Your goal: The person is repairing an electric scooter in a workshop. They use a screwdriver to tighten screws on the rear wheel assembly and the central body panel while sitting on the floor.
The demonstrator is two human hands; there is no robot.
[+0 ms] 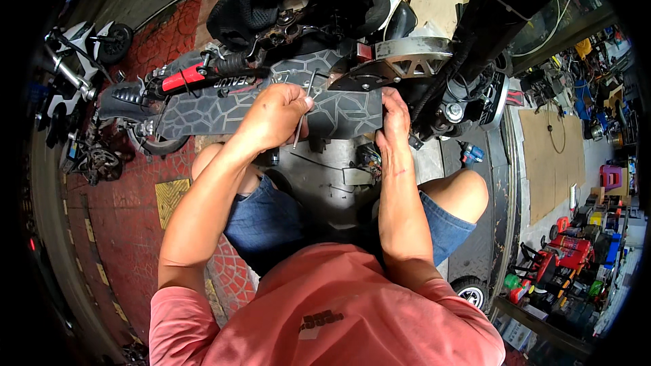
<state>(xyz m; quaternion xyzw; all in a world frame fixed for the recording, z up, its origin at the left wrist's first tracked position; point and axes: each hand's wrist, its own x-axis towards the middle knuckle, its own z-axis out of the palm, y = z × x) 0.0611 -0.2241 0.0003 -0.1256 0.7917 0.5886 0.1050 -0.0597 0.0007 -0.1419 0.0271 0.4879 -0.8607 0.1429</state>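
Note:
A thin metal rod (311,83) is pinched between the thumb and fingers of my left hand (274,114). It slants over a black deck mat (217,110) with a pale cracked-stone pattern, which lies along an electric scooter. The rod's exact kind is too small to tell. My right hand (395,118) has its fingers curled round the mat's right end, beside the scooter's metal bracket (403,51). Part of the right fingertips is hidden. A red-bodied shock absorber (183,79) lies behind the mat's left part.
The scooter's thick black stem (505,0) rises at the upper right. A blue power tool (470,152) stands right of my hands. Other scooters (74,81) are parked at the left. Tools and parts (576,251) crowd the far right, near a cardboard sheet (550,163).

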